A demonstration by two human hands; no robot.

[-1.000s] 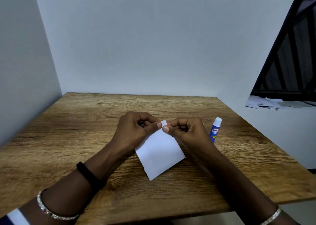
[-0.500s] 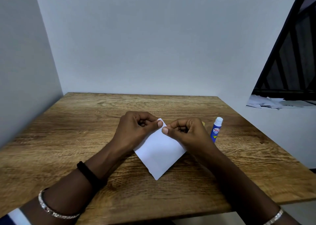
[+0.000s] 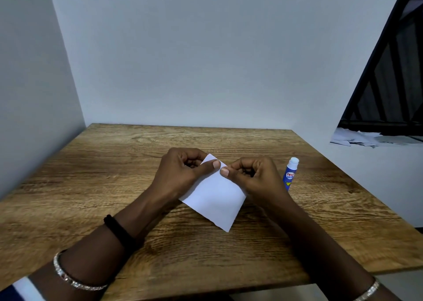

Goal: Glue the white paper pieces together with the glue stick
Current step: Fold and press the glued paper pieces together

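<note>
A white paper piece (image 3: 215, 200) lies tilted like a diamond in the middle of the wooden table (image 3: 96, 186). My left hand (image 3: 183, 170) pinches its upper left edge, thumb on top near the far corner. My right hand (image 3: 249, 177) pinches the upper right edge, thumb tip almost touching the left thumb. I cannot tell whether there is one sheet or two stacked. The blue glue stick (image 3: 290, 173) with a white cap stands upright just right of my right hand, untouched.
Walls close the table on the left and at the back. A ledge at the right holds scattered paper scraps (image 3: 357, 138) beneath a dark window frame. The table's front edge runs near my forearms.
The paper has turned slightly and its near corner has shifted a little to the right. Both hands keep their pinch at the far corner. The glue stick has not moved.
</note>
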